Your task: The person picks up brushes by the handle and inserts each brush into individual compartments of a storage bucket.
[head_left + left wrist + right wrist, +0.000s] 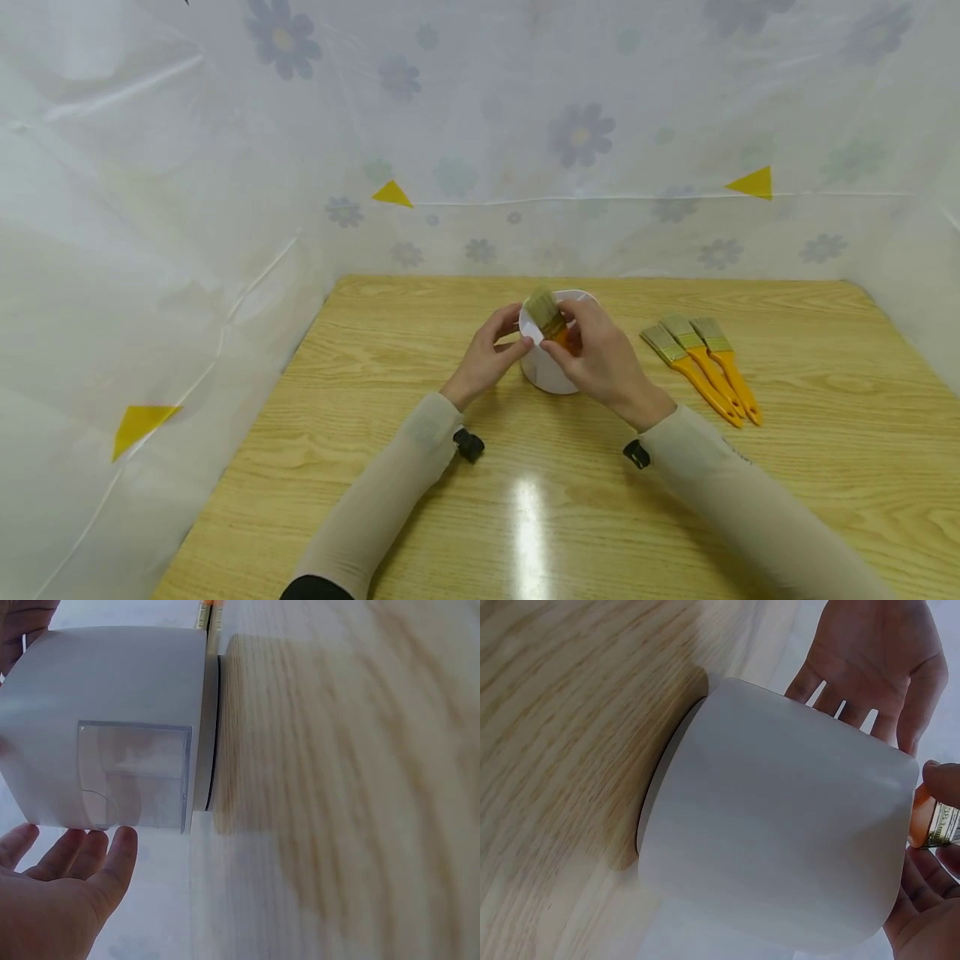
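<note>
On the left, a translucent plastic sheet [150, 275] with faded flower prints hangs as a wall, a yellow triangle [138, 423] stuck on it at about 8 o'clock from the hands.

The left hand [486, 354] sits at 9 o'clock of the white cup [546, 371], which stands near the middle of the counter [420, 467]. Its fingers [90, 851] are straight and a little spread beside the cup's side wall, the thumb towards the rim; in the wrist views they look just off the wall or barely against it, and I cannot tell which. They grip nothing.

Directly over the cup's mouth is the brush [547, 315]. Its long axis is tilted, bristles up towards 11 o'clock, orange handle down towards 5 o'clock into the cup. The right hand [600, 358] comes in from 4 o'clock and pinches the brush at its metal band and upper handle, thumb and fingers [939, 778] curled round it. So the right hand is the nearer one and has the brush, while the left hand flanks the cup.

At 3 o'clock from the cup, well apart, three more brushes [705, 367] lie flat on the wood-grain counter, side by side, bristles towards 11 o'clock. Behind everything the same flowered sheet closes off the back and right, with two more yellow triangles on it.
</note>
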A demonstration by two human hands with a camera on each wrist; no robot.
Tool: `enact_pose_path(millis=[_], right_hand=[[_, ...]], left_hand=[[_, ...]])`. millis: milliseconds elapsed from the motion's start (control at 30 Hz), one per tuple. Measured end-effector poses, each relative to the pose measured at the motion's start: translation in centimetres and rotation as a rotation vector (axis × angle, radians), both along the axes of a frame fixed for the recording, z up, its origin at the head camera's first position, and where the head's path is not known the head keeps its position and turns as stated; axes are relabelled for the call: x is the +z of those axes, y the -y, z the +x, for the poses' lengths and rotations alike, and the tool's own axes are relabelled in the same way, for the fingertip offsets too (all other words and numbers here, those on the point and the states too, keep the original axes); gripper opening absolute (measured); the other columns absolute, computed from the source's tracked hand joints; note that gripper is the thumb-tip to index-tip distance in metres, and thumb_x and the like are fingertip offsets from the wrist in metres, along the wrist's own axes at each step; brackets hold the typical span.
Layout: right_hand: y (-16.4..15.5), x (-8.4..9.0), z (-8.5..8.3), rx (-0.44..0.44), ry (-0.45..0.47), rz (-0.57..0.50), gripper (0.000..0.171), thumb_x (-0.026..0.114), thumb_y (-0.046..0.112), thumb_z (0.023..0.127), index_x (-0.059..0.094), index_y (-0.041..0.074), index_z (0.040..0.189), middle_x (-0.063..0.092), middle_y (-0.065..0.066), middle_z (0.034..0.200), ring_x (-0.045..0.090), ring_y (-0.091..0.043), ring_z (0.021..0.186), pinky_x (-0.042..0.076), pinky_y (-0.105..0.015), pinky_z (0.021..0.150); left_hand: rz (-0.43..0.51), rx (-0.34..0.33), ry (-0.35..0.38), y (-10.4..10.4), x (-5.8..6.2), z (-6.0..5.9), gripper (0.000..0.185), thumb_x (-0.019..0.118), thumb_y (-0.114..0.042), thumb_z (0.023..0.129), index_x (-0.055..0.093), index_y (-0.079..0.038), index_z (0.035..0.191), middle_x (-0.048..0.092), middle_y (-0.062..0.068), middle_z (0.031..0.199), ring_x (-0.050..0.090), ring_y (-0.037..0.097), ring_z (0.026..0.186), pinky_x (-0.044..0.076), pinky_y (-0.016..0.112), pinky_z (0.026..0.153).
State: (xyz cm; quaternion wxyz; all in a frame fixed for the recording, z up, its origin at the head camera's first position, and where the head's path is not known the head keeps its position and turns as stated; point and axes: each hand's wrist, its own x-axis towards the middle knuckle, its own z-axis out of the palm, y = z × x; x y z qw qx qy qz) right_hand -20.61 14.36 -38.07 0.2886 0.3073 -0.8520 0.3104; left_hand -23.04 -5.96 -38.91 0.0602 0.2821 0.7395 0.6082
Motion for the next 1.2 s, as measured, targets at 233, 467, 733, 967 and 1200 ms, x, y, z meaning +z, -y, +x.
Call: enact_pose_path(millis=[233,467,733,967,1200], right_hand=[[0.20,-0.39,0.13,0.010,0.020,-0.021,0.055,0.078,0.014,0.080,0.048,0.001,0.124,0.052,-0.012,0.104,0.055,-0.017,0.071,0.053,-0.031,0.061],[0.37,-0.67,0.22,-0.007,0.025,-0.042,0.055,0.079,0.013,0.079,0.049,0.000,0.124,0.054,-0.011,0.102,0.056,-0.018,0.070,0.053,-0.032,0.059],[0.45,-0.68,0.23,-0.020,0.033,-0.048,0.052,0.078,0.014,0.080,0.050,0.000,0.121,0.055,-0.011,0.097,0.056,-0.019,0.068,0.053,-0.033,0.058],[0.48,-0.65,0.47,-0.042,0.059,-0.043,0.049,0.078,0.015,0.079,0.051,0.001,0.119,0.054,-0.012,0.097,0.057,-0.017,0.070,0.053,-0.032,0.060],[0.46,-0.68,0.43,-0.042,0.063,-0.034,0.049,0.078,0.016,0.079,0.052,0.002,0.119,0.054,-0.012,0.097,0.057,-0.017,0.071,0.052,-0.029,0.060]], left_hand=[[0.006,-0.007,-0.014,-0.05,0.01,0.00,0.055,0.055,-0.010,0.097,0.032,-0.001,0.146,0.043,0.024,0.140,0.042,0.037,0.128,0.043,0.046,0.100],[-0.001,0.000,-0.016,-0.04,-0.06,-0.06,0.055,0.056,-0.011,0.097,0.033,-0.002,0.146,0.043,0.022,0.140,0.043,0.035,0.128,0.043,0.045,0.100],[0.005,0.005,-0.018,-0.05,-0.04,-0.03,0.055,0.056,-0.010,0.097,0.033,-0.001,0.146,0.043,0.023,0.141,0.043,0.035,0.129,0.044,0.043,0.100],[0.003,-0.004,0.010,-0.04,0.03,0.14,0.056,0.054,-0.010,0.097,0.030,-0.001,0.147,0.040,0.023,0.142,0.040,0.035,0.131,0.042,0.044,0.101],[-0.002,-0.002,0.019,-0.01,0.08,0.20,0.055,0.054,-0.010,0.098,0.030,-0.003,0.147,0.040,0.022,0.143,0.040,0.033,0.131,0.042,0.044,0.102]])
